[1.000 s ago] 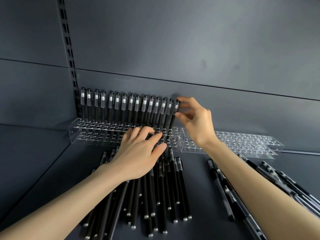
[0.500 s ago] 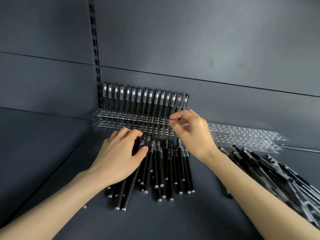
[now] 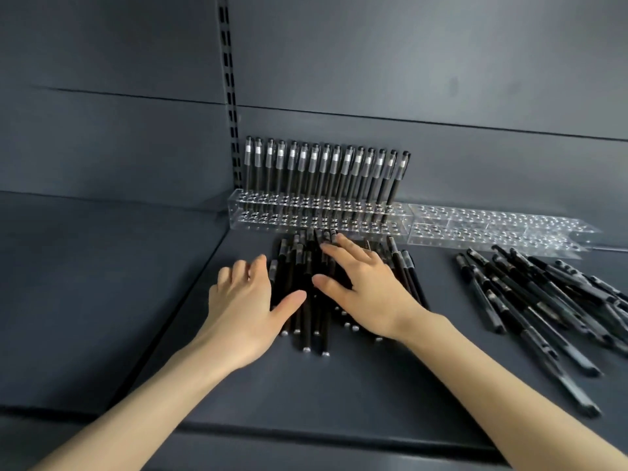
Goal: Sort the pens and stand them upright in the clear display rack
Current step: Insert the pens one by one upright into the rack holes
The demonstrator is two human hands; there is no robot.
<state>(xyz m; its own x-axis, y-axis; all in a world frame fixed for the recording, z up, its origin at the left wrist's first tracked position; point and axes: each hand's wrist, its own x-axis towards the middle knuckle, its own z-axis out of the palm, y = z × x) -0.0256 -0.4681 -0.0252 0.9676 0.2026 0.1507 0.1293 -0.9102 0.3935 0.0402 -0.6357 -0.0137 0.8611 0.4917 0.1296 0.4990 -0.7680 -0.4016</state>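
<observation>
Hands: left hand (image 3: 243, 300) and right hand (image 3: 368, 294) rest spread on loose pens (image 3: 308, 321), squaring them, we judge.
Rack: clear display rack (image 3: 319, 223) has its back row full, front holes reachable.

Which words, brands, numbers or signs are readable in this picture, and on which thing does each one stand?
None can be read.
Standing pens in the clear rack: pale bands near the caps, any print too small to read.
Loose pens in front of the rack and the right pile: blurred, nothing legible.
Back panel: no print shows.
</observation>
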